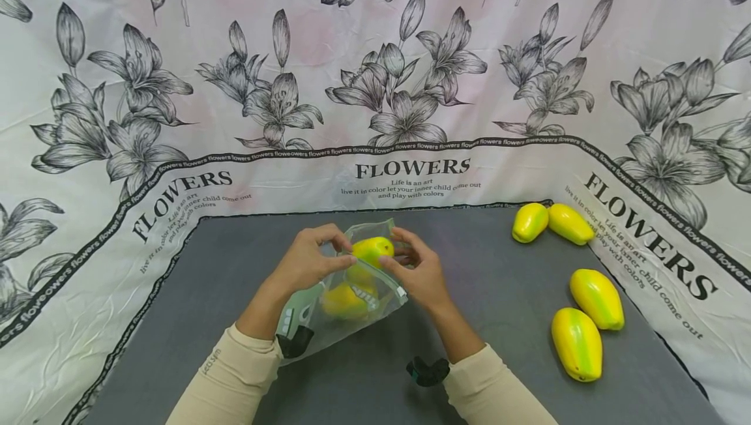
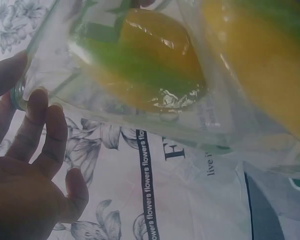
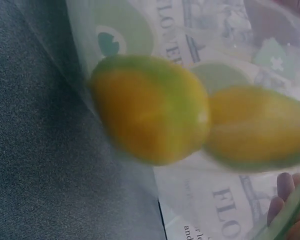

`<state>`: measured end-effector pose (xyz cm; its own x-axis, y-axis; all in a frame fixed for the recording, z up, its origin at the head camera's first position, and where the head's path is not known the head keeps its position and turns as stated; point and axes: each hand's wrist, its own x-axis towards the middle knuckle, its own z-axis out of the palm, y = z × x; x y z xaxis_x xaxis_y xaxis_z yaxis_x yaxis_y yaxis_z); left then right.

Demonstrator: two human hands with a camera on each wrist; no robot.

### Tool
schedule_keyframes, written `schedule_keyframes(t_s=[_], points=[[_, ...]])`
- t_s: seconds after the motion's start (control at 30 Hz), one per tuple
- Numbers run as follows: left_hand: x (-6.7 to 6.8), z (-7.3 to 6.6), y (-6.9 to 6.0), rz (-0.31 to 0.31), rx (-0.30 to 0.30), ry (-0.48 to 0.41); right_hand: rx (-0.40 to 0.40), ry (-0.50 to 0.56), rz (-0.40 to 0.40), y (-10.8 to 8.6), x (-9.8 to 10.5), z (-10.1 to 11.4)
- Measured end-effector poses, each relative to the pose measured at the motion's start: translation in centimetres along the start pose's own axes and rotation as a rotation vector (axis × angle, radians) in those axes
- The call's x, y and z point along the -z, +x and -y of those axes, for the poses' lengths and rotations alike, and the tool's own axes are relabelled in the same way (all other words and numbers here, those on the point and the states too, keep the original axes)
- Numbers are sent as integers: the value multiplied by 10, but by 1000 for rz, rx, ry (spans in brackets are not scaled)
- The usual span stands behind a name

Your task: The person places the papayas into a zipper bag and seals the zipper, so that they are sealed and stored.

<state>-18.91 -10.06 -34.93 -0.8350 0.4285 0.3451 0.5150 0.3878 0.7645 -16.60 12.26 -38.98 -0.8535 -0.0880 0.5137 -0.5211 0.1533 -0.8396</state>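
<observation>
Zip bag (image 1: 368,298), over the middle of the worktop (image 1: 487,281), yellow fruit (image 1: 372,250) at its mouth; left hand (image 1: 308,259) pinches its left side, right hand (image 1: 422,275) its right; best keep both sides spread so the fruit slides down unsnagged.

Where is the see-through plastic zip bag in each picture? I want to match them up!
Head: the clear plastic zip bag is just below the middle, between the left hand and right hand.
Left wrist: it stretches across the upper half and reaches the right edge.
Right wrist: it covers much of the upper and right part.
Shared landmark: the white cloth printed with black lettering shows in all three.
</observation>
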Motion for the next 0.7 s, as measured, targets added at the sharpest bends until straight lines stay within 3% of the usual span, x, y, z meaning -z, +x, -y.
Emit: schedule_keyframes(t_s=[0.33,0.7], points=[[1,0,0,-9,12,-5,-39,45,35,-2,1,2],[2,2,-1,-22,23,-16,2,63,-32,-5,9,2]])
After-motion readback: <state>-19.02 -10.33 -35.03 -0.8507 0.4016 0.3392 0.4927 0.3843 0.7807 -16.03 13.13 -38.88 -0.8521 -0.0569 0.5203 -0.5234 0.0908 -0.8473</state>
